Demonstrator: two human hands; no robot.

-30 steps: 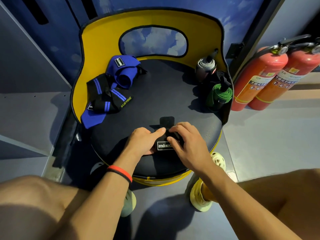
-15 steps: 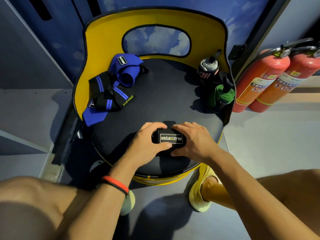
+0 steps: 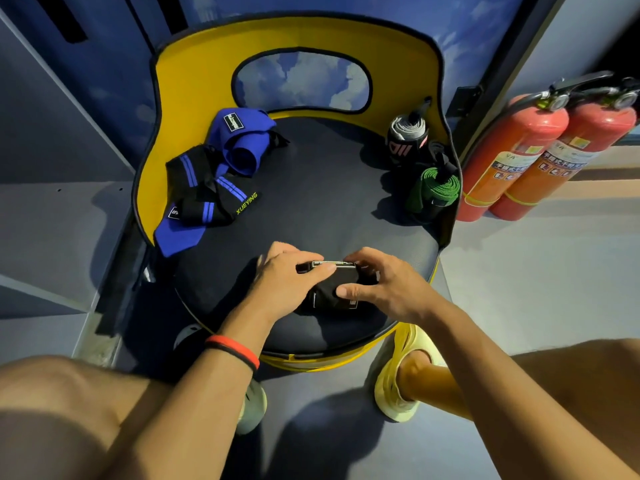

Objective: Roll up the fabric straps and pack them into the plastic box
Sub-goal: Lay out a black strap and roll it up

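Far left of the chair seat, the blue strap and the black strap with blue stripes are lying unrolled in a loose pile against the yellow backrest, untouched. Centre front, the left hand is closing around the left end of the black strap, thumb pressing on top; the right hand is gripping the right end, thumb pinning the near face. Compared with half a second ago, the white logo patch is now tipping up to the roll's top far edge instead of facing the camera, so the roll is turning away another wrap and looks nearly tight; likely the closing tab is being pressed next. Far right, a grey-and-black rolled strap and a green rolled strap are standing finished near the backrest, same as before. Two red fire extinguishers on the floor beyond. No plastic box in view, so packing not started.
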